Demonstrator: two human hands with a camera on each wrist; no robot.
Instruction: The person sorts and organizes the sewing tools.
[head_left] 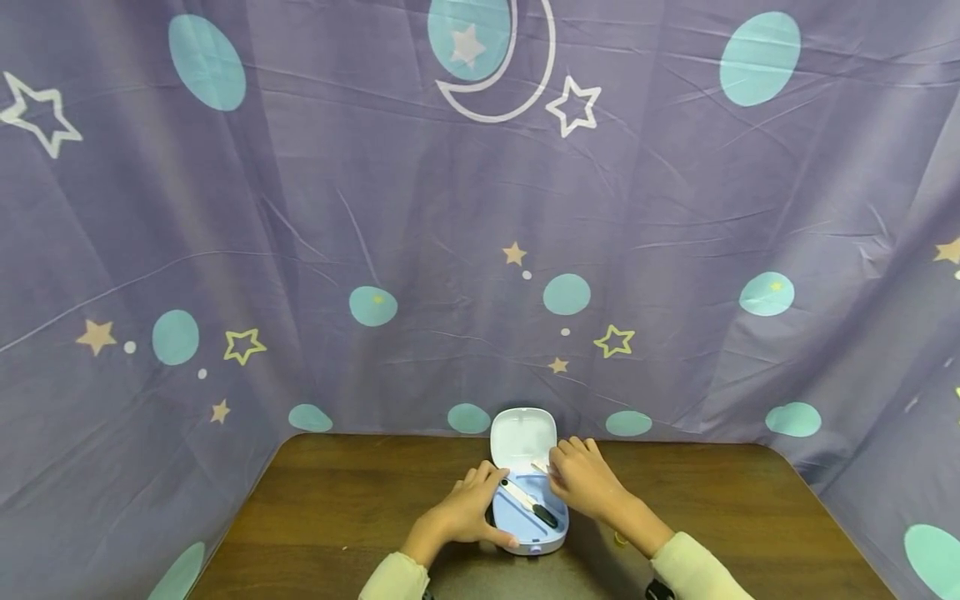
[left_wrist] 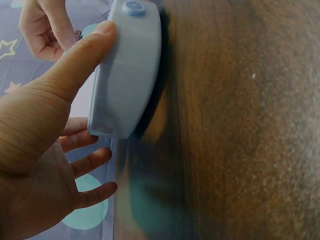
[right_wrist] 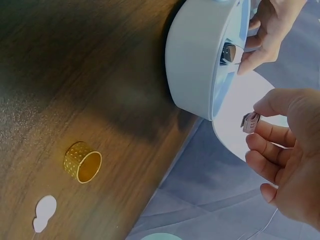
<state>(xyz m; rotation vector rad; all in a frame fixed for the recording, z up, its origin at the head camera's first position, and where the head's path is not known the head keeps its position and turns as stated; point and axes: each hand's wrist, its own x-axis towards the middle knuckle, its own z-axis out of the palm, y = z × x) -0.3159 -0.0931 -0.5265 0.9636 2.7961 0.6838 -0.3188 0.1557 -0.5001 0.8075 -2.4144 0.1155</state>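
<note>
A small white and light-blue sewing kit box [head_left: 534, 547] stands on the table with its white lid [head_left: 523, 435] up. My left hand [head_left: 463, 507] holds the box from the left, thumb [left_wrist: 92, 47] along the front edge, other fingers spread at its side. Thread snips [head_left: 528, 502] with a dark end lie slanted across the blue inner tray [head_left: 517, 518]. Over the box's right rear, my right hand [head_left: 587, 477] pinches a small folded measuring tape [right_wrist: 251, 122] with printed digits between thumb and forefinger. The tape's far part is hidden by the fingers.
To the right of the box a gold thimble [right_wrist: 82, 162] lies on the wooden table [head_left: 337, 500]. Close to it is a pale needle threader [right_wrist: 46, 209] with a thin wire. A purple curtain [head_left: 450, 208] hangs right behind the table's back edge.
</note>
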